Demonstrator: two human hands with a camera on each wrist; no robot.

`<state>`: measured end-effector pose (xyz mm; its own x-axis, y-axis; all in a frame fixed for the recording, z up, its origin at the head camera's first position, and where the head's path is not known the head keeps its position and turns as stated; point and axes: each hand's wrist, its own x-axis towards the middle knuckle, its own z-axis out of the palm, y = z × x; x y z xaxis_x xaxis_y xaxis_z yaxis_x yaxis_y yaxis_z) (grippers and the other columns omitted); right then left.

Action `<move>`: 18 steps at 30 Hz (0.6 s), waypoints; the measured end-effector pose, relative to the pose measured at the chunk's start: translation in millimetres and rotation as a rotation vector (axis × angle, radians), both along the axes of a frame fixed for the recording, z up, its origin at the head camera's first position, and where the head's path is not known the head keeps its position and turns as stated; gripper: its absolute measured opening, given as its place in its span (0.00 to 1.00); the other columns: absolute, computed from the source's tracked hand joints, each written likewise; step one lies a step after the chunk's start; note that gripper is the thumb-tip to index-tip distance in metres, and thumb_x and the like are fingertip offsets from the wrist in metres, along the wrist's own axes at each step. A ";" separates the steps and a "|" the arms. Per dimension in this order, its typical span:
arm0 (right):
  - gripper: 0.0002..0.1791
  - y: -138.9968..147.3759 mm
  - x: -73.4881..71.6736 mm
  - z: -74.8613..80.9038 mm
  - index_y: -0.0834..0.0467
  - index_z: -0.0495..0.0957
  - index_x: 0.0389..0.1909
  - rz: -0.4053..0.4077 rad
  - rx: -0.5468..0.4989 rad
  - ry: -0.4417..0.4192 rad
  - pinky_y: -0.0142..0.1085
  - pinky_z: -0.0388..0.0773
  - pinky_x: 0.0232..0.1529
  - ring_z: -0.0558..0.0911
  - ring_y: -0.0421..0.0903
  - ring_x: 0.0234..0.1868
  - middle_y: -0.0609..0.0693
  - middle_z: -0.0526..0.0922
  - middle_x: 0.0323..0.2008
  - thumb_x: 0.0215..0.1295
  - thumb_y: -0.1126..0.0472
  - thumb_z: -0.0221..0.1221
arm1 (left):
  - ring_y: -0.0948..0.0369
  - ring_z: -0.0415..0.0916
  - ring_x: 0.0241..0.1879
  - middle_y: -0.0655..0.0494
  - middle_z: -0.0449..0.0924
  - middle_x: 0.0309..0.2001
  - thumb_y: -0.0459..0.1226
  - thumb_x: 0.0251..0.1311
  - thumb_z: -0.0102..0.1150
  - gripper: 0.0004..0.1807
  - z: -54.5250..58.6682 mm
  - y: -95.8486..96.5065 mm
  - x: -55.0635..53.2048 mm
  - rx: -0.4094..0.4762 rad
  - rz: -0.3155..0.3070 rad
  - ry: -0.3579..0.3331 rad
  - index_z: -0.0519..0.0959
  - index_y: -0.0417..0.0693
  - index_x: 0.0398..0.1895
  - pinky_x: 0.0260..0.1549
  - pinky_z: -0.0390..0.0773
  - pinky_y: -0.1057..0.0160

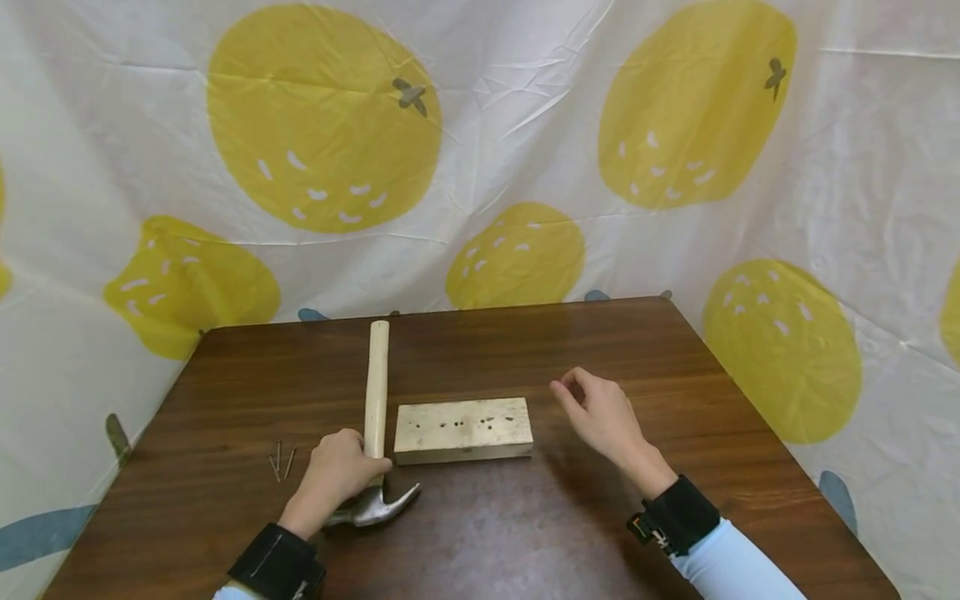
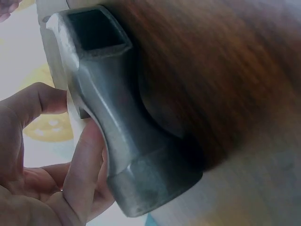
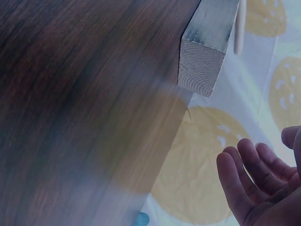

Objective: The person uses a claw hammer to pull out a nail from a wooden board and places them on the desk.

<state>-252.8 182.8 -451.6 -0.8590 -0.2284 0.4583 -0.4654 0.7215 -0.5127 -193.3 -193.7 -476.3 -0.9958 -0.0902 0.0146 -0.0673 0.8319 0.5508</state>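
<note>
A claw hammer [image 1: 377, 392] with a pale wooden handle lies on the table, its claw head toward me and its handle pointing away. My left hand [image 1: 339, 471] grips the handle just above the metal head [image 2: 127, 122], which fills the middle of the left wrist view. To the right of the hammer sits a wooden block [image 1: 463, 429] with several small dark holes along its top. My right hand [image 1: 603, 417] hovers right of the block, apart from it. Its fingers [image 3: 230, 181] are loosely bent, with nothing between them in the right wrist view.
Three nails [image 1: 282, 461] lie on the dark wooden table [image 1: 480, 533] left of my left hand. A white curtain [image 1: 517, 108] printed with yellow fruit hangs behind the table's far edge and along its sides.
</note>
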 end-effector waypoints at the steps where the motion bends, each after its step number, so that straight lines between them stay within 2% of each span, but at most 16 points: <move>1: 0.13 0.2 0.0 -0.7 0.56 0.82 0.40 0.000 0.000 0.000 0.37 0.71 0.24 0.74 0.40 0.22 0.43 0.78 0.23 0.76 0.50 0.59 | 0.56 0.74 0.19 0.53 0.75 0.19 0.44 0.46 0.73 0.16 0.0 0.7 -0.2 0.000 -0.001 0.001 0.78 0.42 0.21 0.17 0.72 0.59; 8: 0.13 -1.4 1.0 -3.3 0.56 0.80 0.46 0.000 -0.009 -0.014 0.39 0.77 0.30 0.79 0.39 0.29 0.46 0.84 0.32 0.77 0.50 0.59 | 0.55 0.73 0.19 0.52 0.75 0.20 0.43 0.46 0.75 0.18 -0.3 3.3 -2.4 -0.016 0.001 -0.002 0.77 0.41 0.20 0.17 0.72 0.59; 18: 0.15 -2.5 3.6 -9.2 0.58 0.78 0.49 0.010 -0.006 -0.040 0.39 0.76 0.29 0.79 0.38 0.28 0.45 0.85 0.33 0.77 0.50 0.58 | 0.56 0.72 0.18 0.52 0.74 0.18 0.43 0.45 0.76 0.18 -4.6 2.7 -3.7 -0.045 -0.011 -0.001 0.76 0.42 0.18 0.17 0.72 0.59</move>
